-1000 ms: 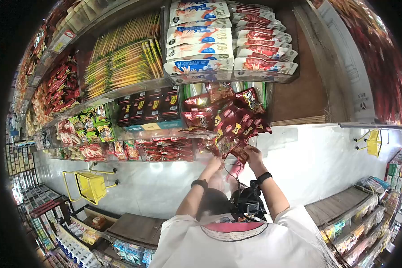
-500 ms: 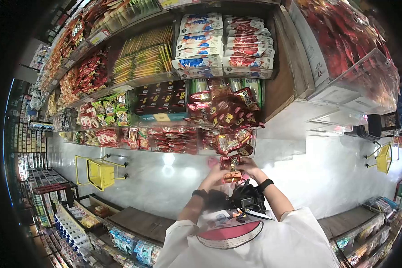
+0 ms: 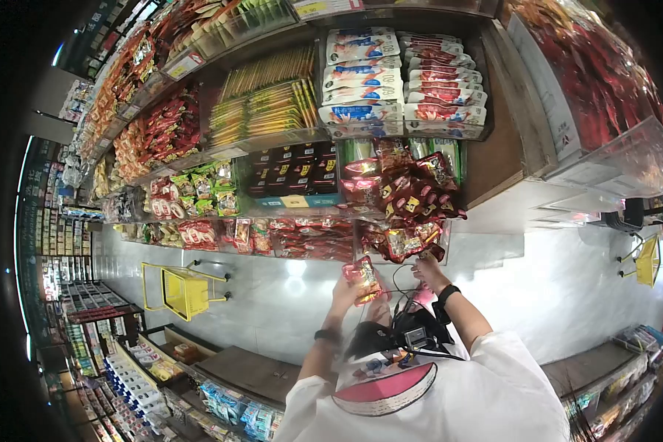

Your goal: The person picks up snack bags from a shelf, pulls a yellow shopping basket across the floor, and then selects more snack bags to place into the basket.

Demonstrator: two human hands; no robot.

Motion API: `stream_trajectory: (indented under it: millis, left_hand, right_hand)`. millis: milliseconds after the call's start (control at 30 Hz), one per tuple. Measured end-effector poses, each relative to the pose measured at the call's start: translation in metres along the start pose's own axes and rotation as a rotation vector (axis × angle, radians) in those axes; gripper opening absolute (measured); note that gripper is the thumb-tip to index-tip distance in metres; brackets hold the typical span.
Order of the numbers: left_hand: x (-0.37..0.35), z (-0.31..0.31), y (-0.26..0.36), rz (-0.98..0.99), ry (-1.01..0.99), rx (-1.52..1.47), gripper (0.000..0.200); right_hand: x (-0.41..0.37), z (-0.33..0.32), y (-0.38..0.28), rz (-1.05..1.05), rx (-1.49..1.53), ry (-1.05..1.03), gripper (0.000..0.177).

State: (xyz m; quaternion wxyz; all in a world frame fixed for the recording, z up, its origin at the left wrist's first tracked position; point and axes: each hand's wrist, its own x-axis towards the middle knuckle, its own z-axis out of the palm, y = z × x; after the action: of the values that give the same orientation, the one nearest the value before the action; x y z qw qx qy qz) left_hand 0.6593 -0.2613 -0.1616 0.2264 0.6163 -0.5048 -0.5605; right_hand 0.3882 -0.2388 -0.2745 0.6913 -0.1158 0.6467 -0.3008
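Note:
My left hand (image 3: 343, 296) is closed on a shiny red snack packet (image 3: 362, 280), held tilted in front of my chest. At the front of the lower bin, my right hand (image 3: 430, 274) has its fingers curled against the edge of a pile of dark red snack packets (image 3: 404, 241). Whether one of them is in its grasp is hidden. More dark red packets (image 3: 412, 199) spill over the front of the shelf above. A black device with cables (image 3: 415, 337) hangs at my chest, below both hands.
Blue-and-white packets (image 3: 361, 85) and red-and-white ones fill upper trays beside yellow packets (image 3: 264, 103). A clear bin of red packets (image 3: 604, 96) juts out at upper right. Yellow carts (image 3: 184, 291) stand on the pale floor (image 3: 272, 324). Low shelves (image 3: 250, 372) run behind me.
My hands, together around packets before, are now apart. The left has drawn slightly left with a red packet; the right has moved right and up to the lower bin. The view has shifted.

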Motion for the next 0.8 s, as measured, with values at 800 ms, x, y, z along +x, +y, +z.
stream_trajectory:
  millis: [800]
  left_hand:
    - [0.116,-0.050,-0.056,0.123,-0.443,0.021,0.046]
  right_hand:
    - [-0.052,0.078,-0.097,-0.596,-0.260,0.296,0.018]
